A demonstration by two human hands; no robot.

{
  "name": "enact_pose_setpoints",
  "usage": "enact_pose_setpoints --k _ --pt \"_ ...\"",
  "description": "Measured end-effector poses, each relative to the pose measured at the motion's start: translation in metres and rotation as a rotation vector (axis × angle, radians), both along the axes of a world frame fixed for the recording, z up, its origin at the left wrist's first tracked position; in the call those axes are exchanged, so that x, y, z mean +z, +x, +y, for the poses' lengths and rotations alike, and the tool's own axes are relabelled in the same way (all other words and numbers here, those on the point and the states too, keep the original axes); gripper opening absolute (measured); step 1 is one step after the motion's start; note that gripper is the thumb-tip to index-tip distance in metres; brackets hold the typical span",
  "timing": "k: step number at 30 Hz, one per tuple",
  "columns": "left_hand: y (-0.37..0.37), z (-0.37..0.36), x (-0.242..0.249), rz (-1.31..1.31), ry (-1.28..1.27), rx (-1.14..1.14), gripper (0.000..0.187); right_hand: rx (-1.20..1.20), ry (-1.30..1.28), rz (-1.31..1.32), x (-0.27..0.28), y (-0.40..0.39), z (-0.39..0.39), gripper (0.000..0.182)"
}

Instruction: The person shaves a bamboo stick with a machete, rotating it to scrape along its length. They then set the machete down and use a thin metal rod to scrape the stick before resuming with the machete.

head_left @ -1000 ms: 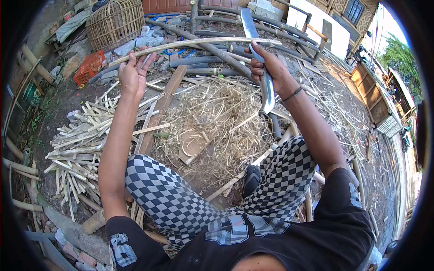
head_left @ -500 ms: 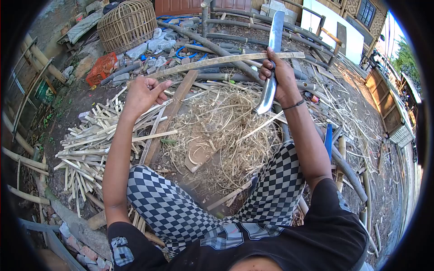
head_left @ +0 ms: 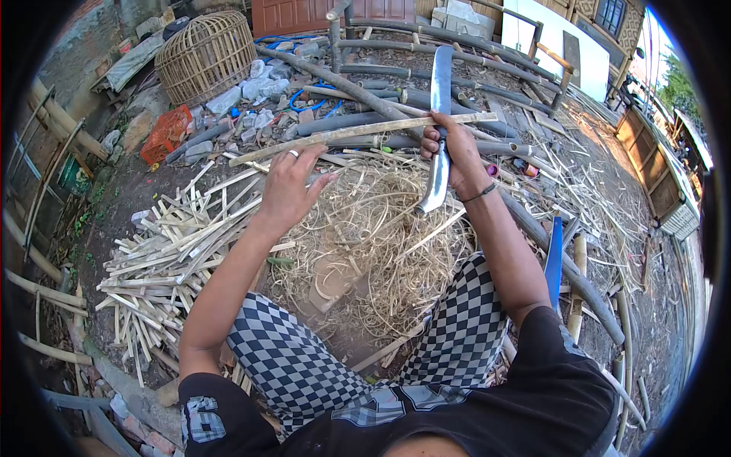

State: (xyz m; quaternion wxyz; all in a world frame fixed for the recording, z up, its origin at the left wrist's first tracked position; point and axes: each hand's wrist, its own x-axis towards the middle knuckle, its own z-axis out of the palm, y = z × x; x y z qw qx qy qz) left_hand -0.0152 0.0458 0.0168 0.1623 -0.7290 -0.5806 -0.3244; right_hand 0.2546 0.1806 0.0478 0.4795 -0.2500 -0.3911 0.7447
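Observation:
A machete (head_left: 440,85) stands with its blade pointing up and away, and my right hand (head_left: 457,152) is closed around its shiny metal handle. The same hand's thumb and forefinger meet a long, thin bamboo strip (head_left: 381,129) that crosses the blade's base and runs off to the left. Near the strip's left part is my left hand (head_left: 289,186), a ring on one finger. Its fingers stretch out with the tips right at the strip, and the thumb sits apart below. Curly bamboo shavings (head_left: 381,228) cover the ground under both hands.
Cut bamboo strips (head_left: 175,251) lie heaped at the left. Bamboo poles (head_left: 426,99) stretch across the far side, near a woven basket cage (head_left: 205,57) and an orange crate (head_left: 166,133). A blue saw-like blade (head_left: 553,263) rests beside my right knee.
My left hand has moved right along the strip, its fingers stretching out. The machete and strip have shifted slightly left and down in view, still in my right hand.

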Motion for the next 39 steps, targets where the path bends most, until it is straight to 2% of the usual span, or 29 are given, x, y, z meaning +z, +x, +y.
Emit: enact_pose_setpoints --k 2,4,6,8,9,10,12,13,14,16,21,23,26,30,32,39 --pt "0.007 0.006 0.001 -0.049 0.028 -0.053 0.047 -0.007 -0.031 0.004 0.000 0.002 0.002 0.017" --pt "0.015 0.011 0.008 0.114 0.243 -0.009 0.044 -0.014 -0.002 -0.021 -0.006 0.002 0.011 0.018" --pt "0.016 0.017 0.003 0.133 0.223 0.023 0.047 -0.007 0.034 -0.014 -0.011 0.001 0.014 0.020" --pt "0.009 0.027 -0.009 0.036 0.046 -0.058 0.050 0.002 0.052 -0.062 -0.013 -0.001 0.017 0.022" --pt "0.011 0.022 -0.005 -0.112 -0.211 -0.095 0.048 0.002 0.061 -0.074 -0.010 -0.002 0.013 0.023" --pt "0.010 0.025 -0.011 -0.113 -0.206 -0.096 0.048 0.007 0.068 -0.079 -0.011 -0.005 0.012 0.024" --pt "0.008 0.029 -0.023 -0.288 -0.360 -0.264 0.041 0.043 0.091 -0.095 -0.011 -0.009 0.011 0.026" --pt "0.011 0.028 -0.025 -0.298 -0.340 -0.292 0.033 0.046 0.098 -0.091 -0.011 -0.012 0.011 0.026" --pt "0.008 0.028 -0.027 -0.292 -0.335 -0.290 0.033 0.053 0.108 -0.110 -0.011 -0.014 0.010 0.027" --pt "0.007 0.028 -0.027 -0.510 -0.627 -0.304 0.028 0.057 0.124 -0.124 -0.011 -0.020 0.010 0.027" --pt "-0.003 0.025 -0.039 -0.512 -0.603 -0.289 0.027 0.045 0.171 -0.160 -0.010 -0.038 0.006 0.024" --pt "-0.005 0.021 -0.038 -0.589 -0.600 -0.292 0.030 0.025 0.172 -0.168 -0.008 -0.043 0.001 0.023" --pt "-0.020 0.023 -0.051 -0.548 -0.660 -0.306 0.035 0.037 0.195 -0.161 -0.010 -0.052 0.002 0.021" --pt "-0.014 0.012 -0.043 -0.572 -0.682 -0.334 0.036 0.054 0.223 -0.172 -0.008 -0.059 -0.003 0.023" --pt "-0.014 0.010 -0.040 -0.713 -0.735 -0.356 0.035 0.052 0.216 -0.173 -0.008 -0.062 -0.005 0.023" --pt "-0.021 0.016 -0.050 -0.894 -0.823 -0.439 0.027 0.027 0.256 -0.236 -0.010 -0.067 -0.006 0.024"
